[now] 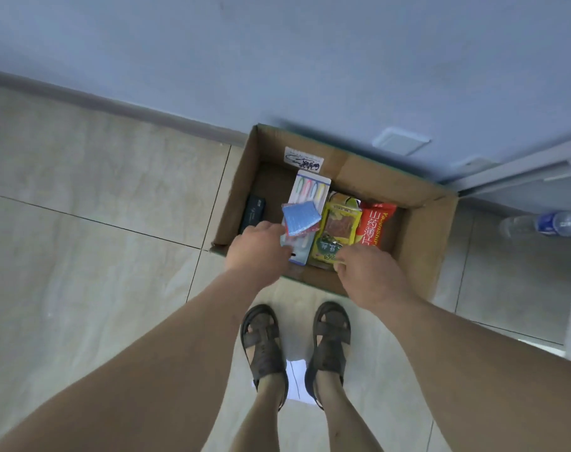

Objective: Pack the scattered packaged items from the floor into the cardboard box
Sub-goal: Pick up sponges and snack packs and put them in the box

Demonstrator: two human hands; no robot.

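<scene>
An open cardboard box [417, 243] stands on the floor against the wall. Inside lie a dark flat box [253, 213] at the left, a toothbrush pack [311, 189], a blue packet [301, 216] on top of it, a yellow snack packet [341, 223], a green packet [326, 247] and a red chips bag [377, 223]. My left hand [258, 247] reaches over the near rim, with its fingers at the blue packet's near corner and their tips hidden. My right hand [365, 272] pinches the near edge of the green packet.
A plastic water bottle [545, 223] lies on the tiles to the right of the box. A white sheet of paper [295, 383] lies between my sandalled feet. A wall socket [401, 141] and a door frame [519, 168] are behind the box.
</scene>
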